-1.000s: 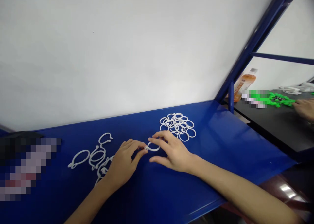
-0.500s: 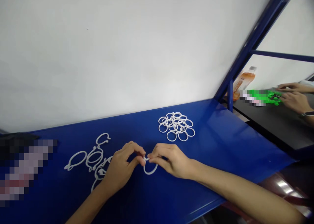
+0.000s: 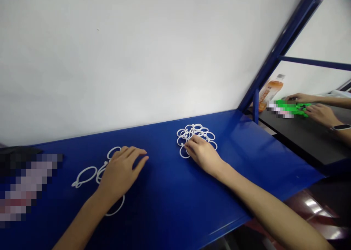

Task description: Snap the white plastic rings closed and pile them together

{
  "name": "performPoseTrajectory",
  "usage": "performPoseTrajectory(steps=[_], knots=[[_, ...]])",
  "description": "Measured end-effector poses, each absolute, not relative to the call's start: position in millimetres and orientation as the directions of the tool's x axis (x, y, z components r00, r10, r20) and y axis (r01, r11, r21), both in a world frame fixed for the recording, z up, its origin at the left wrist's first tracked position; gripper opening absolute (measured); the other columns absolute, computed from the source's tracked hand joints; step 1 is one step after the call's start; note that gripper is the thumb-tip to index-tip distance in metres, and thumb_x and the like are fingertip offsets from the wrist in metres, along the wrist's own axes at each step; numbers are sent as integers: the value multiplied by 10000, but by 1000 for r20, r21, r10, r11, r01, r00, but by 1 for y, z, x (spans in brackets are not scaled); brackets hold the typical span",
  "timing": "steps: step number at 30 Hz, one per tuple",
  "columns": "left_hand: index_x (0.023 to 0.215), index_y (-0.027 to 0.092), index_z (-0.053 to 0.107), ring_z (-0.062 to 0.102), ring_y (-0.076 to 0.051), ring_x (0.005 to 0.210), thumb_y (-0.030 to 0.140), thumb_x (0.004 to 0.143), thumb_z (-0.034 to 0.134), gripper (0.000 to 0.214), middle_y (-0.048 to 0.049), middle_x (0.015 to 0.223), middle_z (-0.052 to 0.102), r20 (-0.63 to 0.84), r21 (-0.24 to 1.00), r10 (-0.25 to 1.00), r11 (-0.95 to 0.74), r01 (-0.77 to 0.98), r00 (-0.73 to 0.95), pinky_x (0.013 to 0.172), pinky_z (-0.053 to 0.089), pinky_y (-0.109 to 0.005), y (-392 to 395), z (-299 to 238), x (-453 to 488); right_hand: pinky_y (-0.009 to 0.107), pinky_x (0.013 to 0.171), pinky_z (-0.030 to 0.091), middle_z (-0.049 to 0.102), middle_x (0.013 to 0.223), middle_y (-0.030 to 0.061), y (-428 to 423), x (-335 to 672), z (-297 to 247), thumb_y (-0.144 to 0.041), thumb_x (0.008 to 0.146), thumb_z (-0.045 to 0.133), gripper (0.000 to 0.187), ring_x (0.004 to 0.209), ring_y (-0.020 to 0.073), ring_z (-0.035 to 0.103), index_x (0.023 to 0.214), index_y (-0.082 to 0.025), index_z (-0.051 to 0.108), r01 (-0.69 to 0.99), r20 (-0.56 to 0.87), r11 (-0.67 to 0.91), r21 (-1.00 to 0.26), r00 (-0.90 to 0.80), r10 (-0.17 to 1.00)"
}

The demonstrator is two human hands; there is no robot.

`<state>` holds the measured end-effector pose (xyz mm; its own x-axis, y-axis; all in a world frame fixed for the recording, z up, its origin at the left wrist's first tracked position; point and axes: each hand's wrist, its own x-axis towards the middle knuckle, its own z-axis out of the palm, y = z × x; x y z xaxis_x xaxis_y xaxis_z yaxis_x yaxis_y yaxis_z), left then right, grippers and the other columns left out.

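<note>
White ring (image 3: 180, 152) now joins ring pile (image 3: 193, 133), one more there. My right hand (image 3: 203, 153) at it; can't tell if pinching. Left hand (image 3: 119, 173), fingers wide, over loose rings (image 3: 97, 176).

- Bare left hand (image 3: 120, 167): palm downward, fingers (image 3: 134, 151) loosely bent, thumb (image 3: 141, 166) spread away from them.
- Bare left forearm (image 3: 86, 215): slants forward and inward.
- Bare right hand (image 3: 204, 155): back uppermost, fingers curled downward; grip cannot be made out.
- Bare right forearm (image 3: 263, 202): extended diagonally inward, wrist (image 3: 223, 168) nearly straight.
- Hands well apart.
</note>
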<state>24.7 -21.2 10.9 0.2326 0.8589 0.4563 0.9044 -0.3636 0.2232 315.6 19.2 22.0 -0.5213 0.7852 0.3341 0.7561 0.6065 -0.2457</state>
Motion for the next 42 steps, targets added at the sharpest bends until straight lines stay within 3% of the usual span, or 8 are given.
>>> performPoseTrajectory(steps=[3, 7, 18, 23, 27, 32, 38, 42], knots=[[1050, 241, 667, 601, -330, 1010, 389, 937, 469, 272, -101, 1066, 707, 430, 81, 892, -192, 978, 139, 863, 460, -484, -13, 10, -6, 287, 678, 478, 632, 923, 101, 27, 324, 22, -213, 1009, 482, 233, 801, 190, 617, 977, -133, 698, 860, 275, 489, -147, -439, 855], [1130, 211, 670, 592, -404, 1051, 440, 923, 460, 373, -167, 1139, 683, 310, 33, 950, -38, 999, 25, 801, 457, -517, -5, 1, -37, 289, 668, 467, 658, 991, 119, 26, 324, 23, -182, 980, 496, 203, 834, 213, 640, 1069, -139, 673, 903, 246, 411, -122, -374, 894], [1119, 262, 673, 621, -345, 960, 334, 948, 430, 306, -116, 1029, 731, 316, 36, 942, -131, 991, 113, 715, 415, -437, 0, -12, -50, 258, 645, 428, 682, 963, 80, 28, 323, 23, -176, 943, 536, 137, 770, 174, 634, 1011, -173, 655, 908, 236, 360, -216, -309, 921], [1071, 255, 703, 611, -346, 968, 360, 955, 405, 337, -108, 1047, 734, 292, 74, 951, -130, 989, 103, 747, 424, -461, -1, -9, -44, 254, 620, 406, 682, 947, 61, 28, 323, 24, -174, 931, 553, 107, 748, 164, 626, 969, -183, 652, 903, 238, 351, -249, -294, 926], [1010, 266, 701, 614, -326, 962, 425, 949, 434, 317, -77, 1033, 750, 368, 168, 924, -181, 969, 108, 793, 436, -459, -5, 4, -30, 253, 624, 413, 678, 933, 61, 28, 324, 25, -173, 931, 561, 103, 737, 157, 618, 963, -176, 659, 895, 254, 353, -273, -287, 923], [1011, 297, 718, 635, -207, 738, 538, 924, 498, 338, -17, 931, 747, 353, 484, 934, -230, 845, 52, 669, 474, -332, -17, 26, -2, 269, 640, 447, 663, 921, 66, 23, 322, 26, -198, 957, 541, 114, 746, 159, 611, 940, -165, 648, 845, 369, 443, -300, -326, 870], [1024, 263, 718, 705, -198, 826, 587, 901, 558, 382, -26, 954, 776, 207, 736, 976, -203, 646, 71, 622, 501, -271, -32, 35, 25, 373, 848, 546, 671, 1026, 104, 6, 308, 26, -288, 1007, 508, 196, 966, 210, 633, 1099, -164, 629, 571, 508, 741, -353, -549, 664], [987, 268, 713, 709, -174, 792, 529, 920, 571, 305, -3, 884, 772, 180, 786, 972, -233, 572, 150, 674, 523, -269, -40, 32, 41, 366, 858, 575, 665, 1169, 117, -10, 295, 26, -364, 998, 555, 331, 998, 191, 661, 1267, -172, 551, 384, 480, 768, -513, -613, 627]])
